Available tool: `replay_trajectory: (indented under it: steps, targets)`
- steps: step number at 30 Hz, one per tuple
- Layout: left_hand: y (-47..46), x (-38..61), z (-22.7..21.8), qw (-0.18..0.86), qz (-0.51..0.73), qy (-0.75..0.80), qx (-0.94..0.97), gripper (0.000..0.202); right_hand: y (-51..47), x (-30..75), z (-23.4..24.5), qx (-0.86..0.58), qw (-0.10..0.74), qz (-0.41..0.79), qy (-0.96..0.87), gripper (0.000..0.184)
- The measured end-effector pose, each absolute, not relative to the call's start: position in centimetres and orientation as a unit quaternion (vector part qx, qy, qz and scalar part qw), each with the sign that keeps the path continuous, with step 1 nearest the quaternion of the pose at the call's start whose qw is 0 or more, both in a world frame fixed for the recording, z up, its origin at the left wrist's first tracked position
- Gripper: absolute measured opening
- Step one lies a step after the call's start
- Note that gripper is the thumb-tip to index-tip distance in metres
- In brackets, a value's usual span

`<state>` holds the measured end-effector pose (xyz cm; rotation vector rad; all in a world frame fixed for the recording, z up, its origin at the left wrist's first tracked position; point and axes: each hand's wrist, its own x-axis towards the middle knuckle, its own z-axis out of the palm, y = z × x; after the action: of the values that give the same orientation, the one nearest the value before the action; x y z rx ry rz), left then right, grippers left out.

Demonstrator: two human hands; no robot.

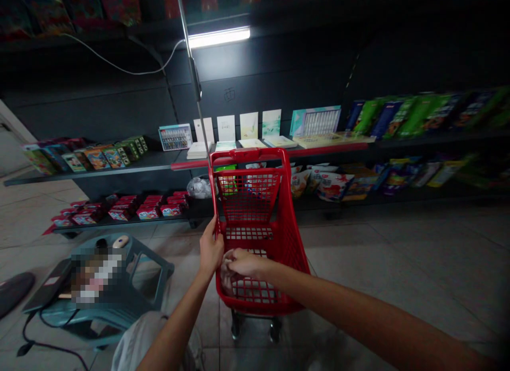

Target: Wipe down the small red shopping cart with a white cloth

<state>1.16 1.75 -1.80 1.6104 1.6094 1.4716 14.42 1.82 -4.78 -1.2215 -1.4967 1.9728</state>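
Observation:
A red plastic shopping cart with grid walls stands on the floor in front of me. My left hand is closed around the left rim of its basket. Over the basket's near left part, my right hand pinches a pale, crumpled cloth against the inside of that wall. Part of the cloth hangs down toward the grid floor of the basket. The fingertips of my right hand are partly hidden by the cloth. A thin metal pole rises at the cart's far left corner.
Beyond the cart runs a dark shelf with boxes, booklets and snack bags. A lit tube lamp hangs above it. To my left, a blue-grey plastic stool carries a dark laptop-like device and a light mouse; a black cable trails below.

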Motion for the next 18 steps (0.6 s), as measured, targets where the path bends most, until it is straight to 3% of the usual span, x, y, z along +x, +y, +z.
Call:
replay_trajectory:
  steps: [5,9,11,15,18]
  targets:
    - [1.5,1.3,-1.8,0.233,0.521,0.59,0.571,0.067,7.3,13.9,-0.3,-0.373,0.42,0.728,-0.392,0.008]
    - [1.3,1.5,-1.6,0.229,0.518,0.586,0.579,0.066,11.5,11.9,1.0,-0.375,0.492,0.682,-0.391,0.023]
    - [1.3,1.5,-1.6,0.226,0.518,0.583,0.583,0.066,13.5,11.2,1.3,-0.426,0.526,0.594,-0.434,0.032]
    - [1.1,1.8,-1.5,0.22,0.52,0.58,0.587,0.068,17.9,11.6,2.4,-0.494,0.589,0.291,-0.569,0.041]
    - [0.9,2.1,-1.5,0.218,0.521,0.576,0.591,0.068,20.7,12.8,1.9,-0.466,0.558,0.126,-0.675,0.044]
